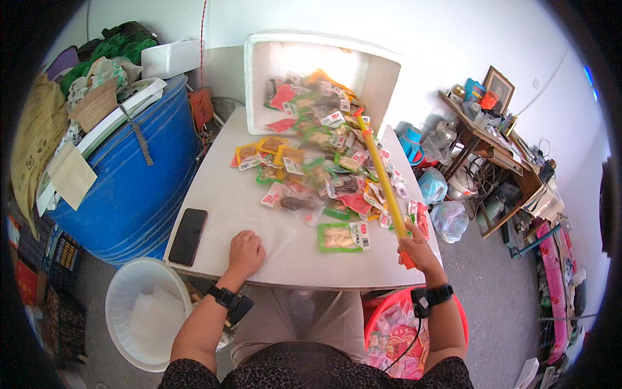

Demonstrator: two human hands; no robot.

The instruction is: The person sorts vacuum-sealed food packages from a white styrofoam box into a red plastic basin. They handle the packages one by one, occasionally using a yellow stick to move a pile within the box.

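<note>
My right hand (pixel 422 250) is closed round the orange end of a long yellow stick (pixel 381 177). The stick reaches forward over a heap of small sealed food packets (pixel 335 170), its far orange tip near the mouth of a white foam box (pixel 393 92) lying on its side. Packets spill from the box onto the white table (pixel 218 194); some look blurred. My left hand (pixel 247 253) rests near the table's front edge, fingers curled, on or beside a clear plastic bag (pixel 279 238). A green-edged packet (pixel 342 237) lies apart between my hands.
A black phone (pixel 188 237) lies at the table's left edge. Below stand a white plastic tub (pixel 114 311) holding clear bags and a red basin (pixel 464 321) of packets. A large blue barrel (pixel 141 194) flanks the table's left; a cluttered desk (pixel 491 141) stands right.
</note>
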